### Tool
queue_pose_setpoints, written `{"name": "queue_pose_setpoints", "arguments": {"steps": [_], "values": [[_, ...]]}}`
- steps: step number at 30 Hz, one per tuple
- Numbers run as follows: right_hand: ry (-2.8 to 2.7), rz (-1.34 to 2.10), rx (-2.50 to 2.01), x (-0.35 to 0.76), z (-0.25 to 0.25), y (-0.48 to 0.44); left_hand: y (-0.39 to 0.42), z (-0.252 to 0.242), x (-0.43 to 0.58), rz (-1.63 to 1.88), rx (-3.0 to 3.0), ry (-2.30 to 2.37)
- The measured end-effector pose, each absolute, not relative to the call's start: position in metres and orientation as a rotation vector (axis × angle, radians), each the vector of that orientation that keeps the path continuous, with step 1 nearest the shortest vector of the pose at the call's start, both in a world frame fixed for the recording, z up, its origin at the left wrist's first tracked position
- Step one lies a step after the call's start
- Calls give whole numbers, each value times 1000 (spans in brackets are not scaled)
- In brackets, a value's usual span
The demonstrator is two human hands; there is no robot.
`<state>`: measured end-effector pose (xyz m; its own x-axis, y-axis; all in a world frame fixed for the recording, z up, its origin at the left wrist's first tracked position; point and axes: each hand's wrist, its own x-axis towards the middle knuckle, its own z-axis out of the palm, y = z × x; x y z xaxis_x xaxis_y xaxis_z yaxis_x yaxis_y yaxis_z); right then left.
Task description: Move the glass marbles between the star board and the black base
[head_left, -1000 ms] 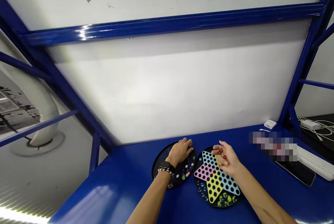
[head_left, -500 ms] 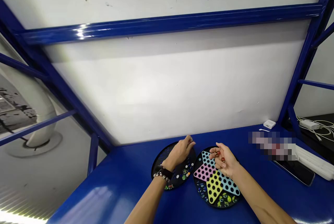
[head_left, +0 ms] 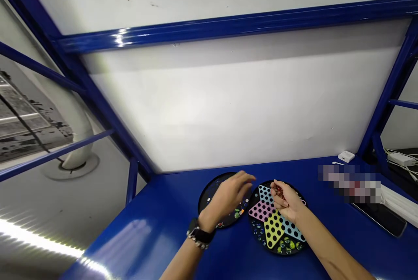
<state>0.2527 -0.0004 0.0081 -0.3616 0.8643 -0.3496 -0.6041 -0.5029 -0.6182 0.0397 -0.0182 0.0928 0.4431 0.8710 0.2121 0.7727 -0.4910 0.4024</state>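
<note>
Two round black boards lie on the blue table point(head_left: 156, 227). The right one is a star-shaped marble board point(head_left: 272, 227) with pink, yellow and blue dotted points and several marbles round its rim. The left black tray point(head_left: 212, 193) holds several loose marbles. My right hand point(head_left: 285, 201) hovers over the star board, palm cupped, with several red marbles in it. My left hand point(head_left: 230, 195), with a dark watch and a bead bracelet at the wrist, is lifted above the left tray, fingers stretched toward my right hand.
A white wall panel rises behind the table inside a blue metal frame point(head_left: 228, 25). At the right lie a small white box point(head_left: 346, 156), a dark phone point(head_left: 383, 221), a white block and cables point(head_left: 400, 158). Left of the table is grey floor with a white pipe.
My left hand rose off the left tray and swung right toward my right hand. My right hand closed more round the red marbles. The camera shifted slightly.
</note>
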Motion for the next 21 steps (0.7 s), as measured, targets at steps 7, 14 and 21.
{"name": "queue_pose_setpoints", "arguments": {"steps": [7,14,21], "values": [[-451,1931,-836,251,12,-3,-46,65,-41,169,2110,1589],[-525,1961,-832,252,15,-5,-51,59,-38,220,2113,1610],[-613,2150,-747,245,11,-7,-47,84,35,852,2195,1429]]}}
